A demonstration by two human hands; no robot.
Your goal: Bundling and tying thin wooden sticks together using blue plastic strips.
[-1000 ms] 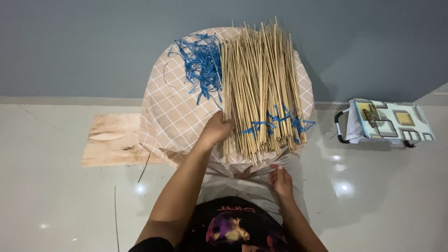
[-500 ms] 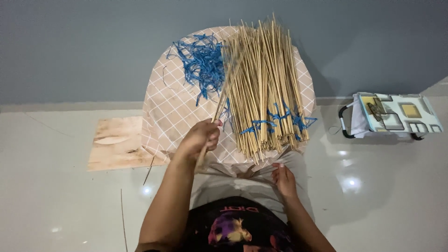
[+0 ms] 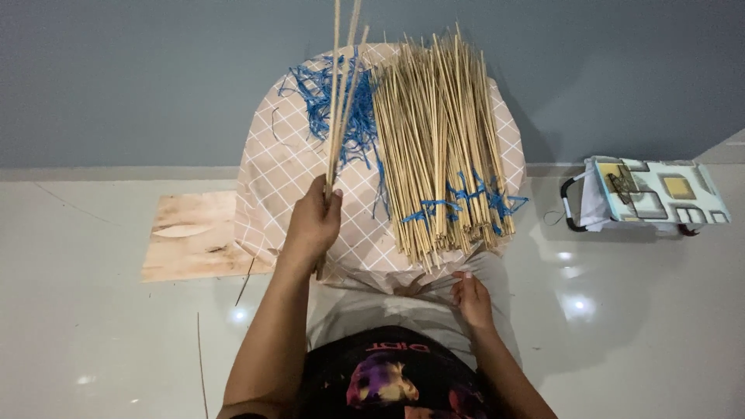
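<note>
Now left hand lifted few sticks off pile, upright.

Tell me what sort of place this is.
Probably a room at home used for handwork: a glossy tiled floor below a plain grey wall, a cloth-covered stand heaped with thin sticks, and a patterned bag.

Black T-shirt with purple-and-yellow printed graphic on the chest; bare forearms, left hand and right hand unadorned, beside the graphic.
</note>
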